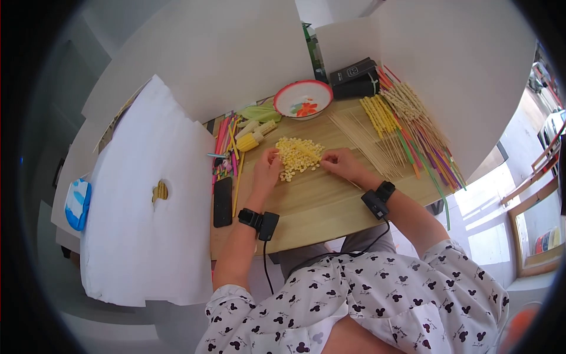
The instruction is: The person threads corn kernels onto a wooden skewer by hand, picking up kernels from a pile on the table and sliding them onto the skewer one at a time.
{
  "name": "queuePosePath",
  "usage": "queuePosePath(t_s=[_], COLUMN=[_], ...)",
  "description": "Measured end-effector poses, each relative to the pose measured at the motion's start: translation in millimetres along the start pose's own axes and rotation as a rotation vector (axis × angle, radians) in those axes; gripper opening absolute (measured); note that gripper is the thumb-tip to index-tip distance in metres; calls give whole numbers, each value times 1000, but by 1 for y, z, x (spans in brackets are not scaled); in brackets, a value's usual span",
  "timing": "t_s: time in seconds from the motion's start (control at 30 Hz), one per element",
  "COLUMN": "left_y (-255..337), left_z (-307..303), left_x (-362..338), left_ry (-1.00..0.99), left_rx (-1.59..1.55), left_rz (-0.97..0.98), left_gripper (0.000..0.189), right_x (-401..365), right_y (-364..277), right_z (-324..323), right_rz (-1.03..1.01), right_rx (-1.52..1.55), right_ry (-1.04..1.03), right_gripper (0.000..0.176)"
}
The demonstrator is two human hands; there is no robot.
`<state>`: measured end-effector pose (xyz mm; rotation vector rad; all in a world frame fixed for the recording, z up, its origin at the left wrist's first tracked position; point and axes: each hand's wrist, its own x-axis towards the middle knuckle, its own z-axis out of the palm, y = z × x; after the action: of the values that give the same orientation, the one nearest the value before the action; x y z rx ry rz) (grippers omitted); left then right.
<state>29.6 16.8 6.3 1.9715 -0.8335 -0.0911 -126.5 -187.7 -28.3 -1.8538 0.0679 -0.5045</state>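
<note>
While the white sheet (141,236) is filling the whole left side and more white panels are standing behind, the bench (318,206) is carrying everything else, and it is looking like a walled-off work spot.

Over on the right, coloured sticks (433,156) are fanning out beside pale skewers (359,138). They are lying with their ends pointing towards the person, probably so one can be drawn out easily. At the back a bowl (303,99) is sitting just beyond the action, near enough to reach. A phone (222,202) is lying flat at the left edge, clear of the hands, and cobs (253,137) are resting just above it.

Now the centre: kernels (298,154) are lying in a loose heap in the middle of the bench, between the two hands. The left hand (268,168) is touching the heap's left edge, fingers curling down onto it. The right hand (342,162) is pressing in at the right edge with its fingers bent low. The two hands are bracketing the heap, perhaps to stop it from scattering. Whether either set of fingers is pinching a kernel or only resting on the heap, I cannot tell. Both wrists are wearing black bands (377,199), each with a cable trailing back.
</note>
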Motion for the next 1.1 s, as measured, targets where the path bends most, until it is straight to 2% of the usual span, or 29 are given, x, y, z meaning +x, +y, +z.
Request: queuePosePath(t_s=[0.03, 0.17, 0.27, 0.33, 0.37, 0.43, 0.53, 0.67, 0.83, 0.93, 1.07, 1.1], left_y=[4, 11, 28, 42, 39, 32, 36, 35, 37, 18, 63, 63], left_z=[-4, -31, -51, -64, -64, -60, -48, -26, -3, 2, 4, 14], left_x=[2, -15, -33, -58, -69, -92, -106, -89, -39, -9, 0, 3], left_ry=[7, -40, -181, -319, -328, -293, -327, -311, -348, -358, -361, -360], left_rx=[-85, -99, -38, 215, 226, 341, 513, 562, 537, 539, 505, 477], left_rz=[50, 75, 45, -29, -31, 63, 131, 184, 277, 350, 265, 338], left_gripper=[20, 25, 25, 23, 23, 16, 13, 15, 26, 27, 27, 29], right_x=[0, -4, -4, -4, -4, -5, -5, -3, -4, -4, -1, 0], right_y=[-5, -14, -12, -9, -11, -15, -14, -14, -23, -22, -24, -23], right_z=[0, -5, -6, -5, -5, -6, -8, -10, -14, -16, -13, -12], right_rz=[5, 71, 59, 28, 32, 110, 123, 100, 185, 251, 274, 268], right_rx=[14, -16, 29, 33, 45, 94, 112, 128, 164, 168, 188, 213], right_ry=[16, -29, -25, -11, -4, -22, -14, 20, 76, 131, 173, 188], right_gripper=[14, 14, 15, 16, 16, 16, 16, 16, 16, 16, 14, 13])
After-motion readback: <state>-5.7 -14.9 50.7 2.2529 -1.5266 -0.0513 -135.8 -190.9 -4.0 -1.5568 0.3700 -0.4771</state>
